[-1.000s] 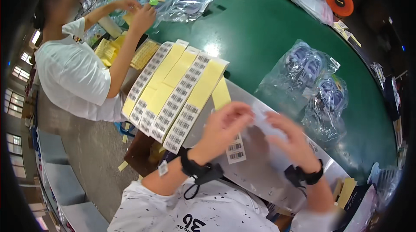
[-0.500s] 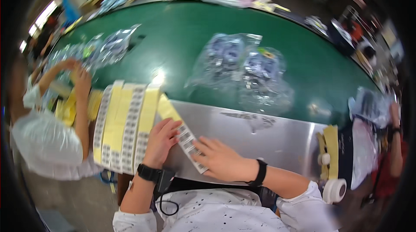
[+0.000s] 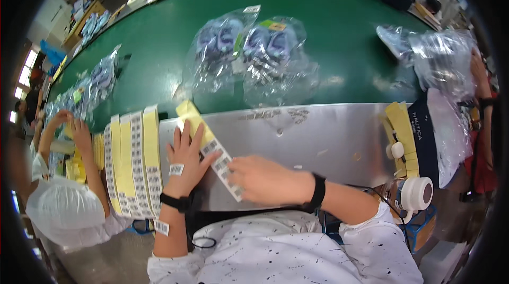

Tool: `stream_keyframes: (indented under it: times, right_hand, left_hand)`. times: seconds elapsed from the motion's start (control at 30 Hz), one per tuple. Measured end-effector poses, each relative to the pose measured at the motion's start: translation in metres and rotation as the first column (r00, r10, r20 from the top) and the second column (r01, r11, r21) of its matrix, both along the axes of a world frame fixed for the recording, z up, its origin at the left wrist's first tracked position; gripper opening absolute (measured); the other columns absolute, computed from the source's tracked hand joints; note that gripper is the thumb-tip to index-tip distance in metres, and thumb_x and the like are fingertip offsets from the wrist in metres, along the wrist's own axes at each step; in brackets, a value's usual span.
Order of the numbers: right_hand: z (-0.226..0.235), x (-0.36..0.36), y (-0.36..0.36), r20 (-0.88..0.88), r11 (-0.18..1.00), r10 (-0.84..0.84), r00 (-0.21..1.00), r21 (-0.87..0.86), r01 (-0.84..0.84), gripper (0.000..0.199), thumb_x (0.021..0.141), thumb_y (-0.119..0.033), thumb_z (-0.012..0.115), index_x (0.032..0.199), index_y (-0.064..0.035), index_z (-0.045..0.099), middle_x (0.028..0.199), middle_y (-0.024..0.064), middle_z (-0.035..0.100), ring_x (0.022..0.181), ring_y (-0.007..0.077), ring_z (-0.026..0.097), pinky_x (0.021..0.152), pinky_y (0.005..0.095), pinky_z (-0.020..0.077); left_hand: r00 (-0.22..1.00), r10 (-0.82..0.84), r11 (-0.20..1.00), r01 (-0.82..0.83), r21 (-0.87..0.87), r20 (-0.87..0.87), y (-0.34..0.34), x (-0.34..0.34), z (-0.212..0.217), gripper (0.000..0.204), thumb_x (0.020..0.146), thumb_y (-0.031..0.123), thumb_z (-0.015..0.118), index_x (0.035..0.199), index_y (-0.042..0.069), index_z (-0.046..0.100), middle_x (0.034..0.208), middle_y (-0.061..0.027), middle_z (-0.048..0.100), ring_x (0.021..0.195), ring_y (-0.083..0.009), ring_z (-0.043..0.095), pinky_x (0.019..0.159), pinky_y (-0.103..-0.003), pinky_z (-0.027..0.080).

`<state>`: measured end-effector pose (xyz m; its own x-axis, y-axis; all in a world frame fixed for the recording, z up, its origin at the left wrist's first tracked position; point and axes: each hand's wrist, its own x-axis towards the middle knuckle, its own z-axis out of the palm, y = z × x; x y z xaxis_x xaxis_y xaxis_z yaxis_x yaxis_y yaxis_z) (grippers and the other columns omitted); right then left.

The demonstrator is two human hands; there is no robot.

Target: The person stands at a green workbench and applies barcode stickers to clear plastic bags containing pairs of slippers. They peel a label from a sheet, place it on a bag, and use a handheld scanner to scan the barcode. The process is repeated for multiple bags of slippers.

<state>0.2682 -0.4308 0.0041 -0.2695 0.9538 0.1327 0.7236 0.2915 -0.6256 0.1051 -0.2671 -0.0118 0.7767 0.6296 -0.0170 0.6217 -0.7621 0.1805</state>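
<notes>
A yellow-and-white strip of barcode labels (image 3: 222, 165) lies slantwise on the metal plate (image 3: 307, 146) before me. My left hand (image 3: 185, 157) rests across the strip's left side, fingers spread and flat, its thumb reaching over the white labels. Single barcode stickers (image 3: 176, 169) cling to the back of this hand and to its forearm. At the strip's lower right edge, my right hand (image 3: 265, 179) has its fingers curled together onto the labels; the fingertips are partly hidden. Several more label strips (image 3: 132, 162) hang side by side at the left.
Clear bags holding bluish items (image 3: 217, 45) lie on the green conveyor belt (image 3: 334, 14). At the right are yellow cards (image 3: 405, 141), a dark box (image 3: 422, 130) and a white cup-shaped thing (image 3: 416, 194). A co-worker's hands (image 3: 74, 125) are at left; another person's arm handles bags at right.
My view has shifted. My left hand has opened out flat with fingers spread. My right fingers, flat before, are now curled in at the strip. Bags on the belt appear further left.
</notes>
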Motion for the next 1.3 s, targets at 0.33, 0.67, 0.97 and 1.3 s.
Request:
stream_keyframes:
  times: [0.33, 0.67, 0.97, 1.3]
  right_hand:
    - [-0.035, 0.034, 0.102, -0.182, 0.981, -0.111, 0.977, 0.14, 0.137, 0.016, 0.081, -0.016, 0.059, 0.088, -0.004, 0.067, 0.085, 0.0133, 0.059, 0.083, 0.0327, 0.058, 0.071, 0.0432, 0.0473]
    - [-0.038, 0.023, 0.108, -0.161, 0.962, -0.222, 0.962, 0.126, 0.243, 0.011, 0.082, -0.011, 0.057, 0.076, -0.0033, 0.062, 0.083, 0.0105, 0.054, 0.082, 0.0298, 0.057, 0.07, 0.0401, 0.0476]
    - [-0.038, 0.021, 0.099, -0.153, 0.95, -0.238, 0.959, 0.168, 0.262, 0.013, 0.082, -0.004, 0.059, 0.092, -0.0002, 0.067, 0.088, 0.0107, 0.055, 0.079, 0.0287, 0.058, 0.071, 0.037, 0.0475]
    - [-0.04, 0.013, 0.093, -0.105, 0.943, -0.251, 0.962, 0.199, 0.267, 0.006, 0.078, -0.007, 0.06, 0.077, -0.0011, 0.061, 0.084, 0.0115, 0.055, 0.08, 0.0297, 0.058, 0.069, 0.0403, 0.0491]
  left_hand:
    - [1.0, 0.024, 0.995, -0.024, 0.099, -0.001, -0.003, 0.004, -0.005, 0.068, 0.086, 0.05, 0.059, 0.142, 0.017, 0.041, 0.15, -0.0184, 0.029, 0.136, -0.043, 0.026, 0.102, -0.064, 0.024]
    - [0.999, 0.042, 0.996, -0.043, 0.082, 0.015, -0.004, 0.007, -0.006, 0.073, 0.084, 0.053, 0.06, 0.142, 0.015, 0.04, 0.15, -0.0217, 0.026, 0.137, -0.0431, 0.024, 0.101, -0.068, 0.023]
    - [0.997, 0.079, 0.993, -0.079, 0.092, 0.008, -0.004, 0.007, -0.011, 0.071, 0.087, 0.052, 0.056, 0.143, 0.014, 0.038, 0.15, -0.0223, 0.026, 0.138, -0.0426, 0.023, 0.102, -0.068, 0.021]
    - [0.996, 0.089, 0.992, -0.09, 0.093, 0.022, -0.006, 0.006, -0.015, 0.075, 0.085, 0.054, 0.058, 0.144, 0.014, 0.036, 0.15, -0.0228, 0.025, 0.138, -0.0432, 0.022, 0.102, -0.068, 0.021]
